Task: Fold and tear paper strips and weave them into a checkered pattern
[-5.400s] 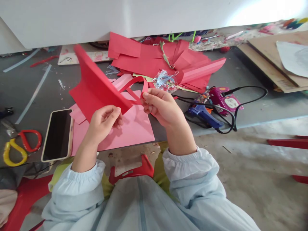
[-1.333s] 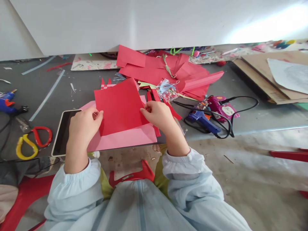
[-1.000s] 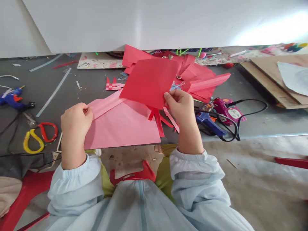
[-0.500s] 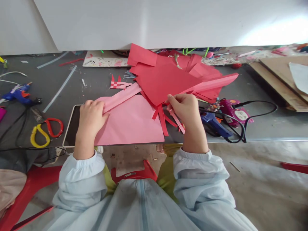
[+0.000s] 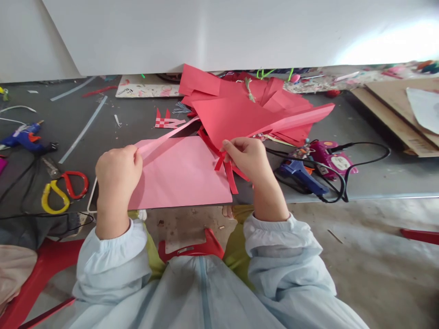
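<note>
My left hand (image 5: pixel 118 176) is closed in a pinch on the end of a narrow folded band of pink paper (image 5: pixel 168 135). This band slants up toward the red sheets, its far end beside them. Beneath it a pink sheet (image 5: pixel 181 178) lies flat at the table's front edge. My right hand (image 5: pixel 247 157) has thumb and forefinger pinched at the near corner of a large red paper sheet (image 5: pixel 229 121), which is slightly lifted. Several narrow red strips (image 5: pixel 231 178) hang below that corner. A small red-and-pink woven paper piece (image 5: pixel 165 119) lies behind the band.
Scissors with yellow and red handles (image 5: pixel 65 192) and a blue glue gun (image 5: pixel 24 135) lie at left. A phone edge (image 5: pixel 92 196) shows beside my left hand. On the right are another blue glue gun (image 5: pixel 303 176), a magenta device (image 5: pixel 327 160), black cables and cardboard (image 5: pixel 398 123).
Both hands have moved left. The pink band is tilted up and looks narrower, and the left fingers have curled closed on it. The red sheet's near corner has shifted left with my right hand.
</note>
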Tool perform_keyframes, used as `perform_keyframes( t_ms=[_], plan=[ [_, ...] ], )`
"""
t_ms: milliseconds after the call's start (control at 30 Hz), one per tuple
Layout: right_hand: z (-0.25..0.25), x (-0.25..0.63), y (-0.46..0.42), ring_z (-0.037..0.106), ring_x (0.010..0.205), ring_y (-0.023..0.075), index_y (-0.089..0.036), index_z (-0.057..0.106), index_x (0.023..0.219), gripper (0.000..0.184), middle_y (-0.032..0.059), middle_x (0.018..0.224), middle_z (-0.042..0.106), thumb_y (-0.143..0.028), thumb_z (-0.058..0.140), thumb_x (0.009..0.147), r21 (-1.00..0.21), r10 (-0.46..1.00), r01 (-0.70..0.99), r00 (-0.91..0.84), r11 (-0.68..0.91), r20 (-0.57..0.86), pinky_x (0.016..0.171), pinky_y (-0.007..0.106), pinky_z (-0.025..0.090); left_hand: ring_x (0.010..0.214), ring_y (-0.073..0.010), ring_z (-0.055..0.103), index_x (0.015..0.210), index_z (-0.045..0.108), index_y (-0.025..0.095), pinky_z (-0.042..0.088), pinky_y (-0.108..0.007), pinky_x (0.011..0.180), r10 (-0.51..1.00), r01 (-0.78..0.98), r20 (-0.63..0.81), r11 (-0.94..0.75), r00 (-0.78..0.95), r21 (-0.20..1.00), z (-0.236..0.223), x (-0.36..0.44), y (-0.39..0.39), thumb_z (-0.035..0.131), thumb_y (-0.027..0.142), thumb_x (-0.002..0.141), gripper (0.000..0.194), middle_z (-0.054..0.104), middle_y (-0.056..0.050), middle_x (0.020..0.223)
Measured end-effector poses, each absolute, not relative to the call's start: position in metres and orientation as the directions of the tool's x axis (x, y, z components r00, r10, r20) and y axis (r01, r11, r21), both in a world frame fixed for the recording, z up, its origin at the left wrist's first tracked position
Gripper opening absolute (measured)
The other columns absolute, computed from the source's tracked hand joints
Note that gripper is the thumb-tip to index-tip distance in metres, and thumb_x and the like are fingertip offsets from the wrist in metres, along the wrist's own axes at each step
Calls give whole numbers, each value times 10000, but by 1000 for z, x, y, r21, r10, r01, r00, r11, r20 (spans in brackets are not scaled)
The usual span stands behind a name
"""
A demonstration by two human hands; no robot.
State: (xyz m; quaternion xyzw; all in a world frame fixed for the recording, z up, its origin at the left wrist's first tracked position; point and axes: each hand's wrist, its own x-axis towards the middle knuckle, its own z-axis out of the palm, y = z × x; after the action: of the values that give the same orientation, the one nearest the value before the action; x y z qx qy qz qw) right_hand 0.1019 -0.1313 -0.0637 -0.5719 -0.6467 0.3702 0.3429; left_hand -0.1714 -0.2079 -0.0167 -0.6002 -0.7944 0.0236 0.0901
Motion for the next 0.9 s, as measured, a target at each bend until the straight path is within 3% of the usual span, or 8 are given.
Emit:
perform_keyframes(
  t_ms=[167,300,400,467,633,733,800,900],
  plan=[
    [-64,76,-144,534,458,97,-160,696,778,310,11,568,660,-450,644,873,-968,935,243,-325,-63,-142,448,227,389,685,-297,652,922,711,220,336,-357,576,956,937,19,290,-292,-195,9,-161,-234,391,332,963,342,688,-103,751],
    [-63,56,-149,597,450,94,-142,672,850,312,54,654,733,-430,612,953,-958,854,150,-435,-244,-285,421,204,456,651,-278,658,745,671,203,349,-360,570,997,966,4,80,-82,-247,16,-133,-256,395,291,964,364,671,-92,666],
    [-65,48,-149,641,440,125,-147,625,819,372,78,660,742,-474,563,986,-911,812,141,-416,-388,-410,410,224,500,687,-271,695,701,670,177,414,-367,607,995,978,-64,-87,76,-189,13,-103,-264,414,169,931,344,685,-96,665],
    [-68,46,-148,656,443,147,-161,606,762,395,64,599,710,-487,562,982,-905,824,147,-377,-399,-424,405,237,514,725,-267,715,726,693,158,460,-368,644,981,984,-155,-136,117,-113,8,-83,-266,419,97,907,334,709,-101,708],
    [-68,50,-148,635,413,150,-185,567,600,292,-14,445,587,-188,604,889,-917,850,251,-359,-310,-385,414,232,494,821,-282,744,816,740,115,509,-373,705,926,978,-324,-207,193,-11,-5,-54,-268,450,3,864,314,750,-124,791],
    [-66,53,-149,573,376,105,-195,468,510,329,-47,403,537,-49,598,775,-927,879,278,-333,-254,-341,403,199,415,746,-295,737,791,737,113,482,-365,650,905,967,-345,-252,250,38,-5,-52,-268,590,229,932,234,736,-120,724],
    [-67,55,-150,556,390,85,-198,436,504,330,-58,411,532,-41,591,749,-939,894,275,-336,-207,-295,418,189,392,693,-299,726,770,731,126,426,-348,582,903,961,-332,-272,274,53,-3,-57,-266,654,440,913,354,725,-111,688],
    [-70,58,-150,541,413,72,-210,397,528,317,-65,439,544,-80,585,749,-957,899,247,-366,-154,-239,458,194,413,592,-261,683,719,693,160,272,-315,484,940,970,-242,-239,242,43,-3,-74,-254,545,573,946,494,687,-87,619]
  ],
)
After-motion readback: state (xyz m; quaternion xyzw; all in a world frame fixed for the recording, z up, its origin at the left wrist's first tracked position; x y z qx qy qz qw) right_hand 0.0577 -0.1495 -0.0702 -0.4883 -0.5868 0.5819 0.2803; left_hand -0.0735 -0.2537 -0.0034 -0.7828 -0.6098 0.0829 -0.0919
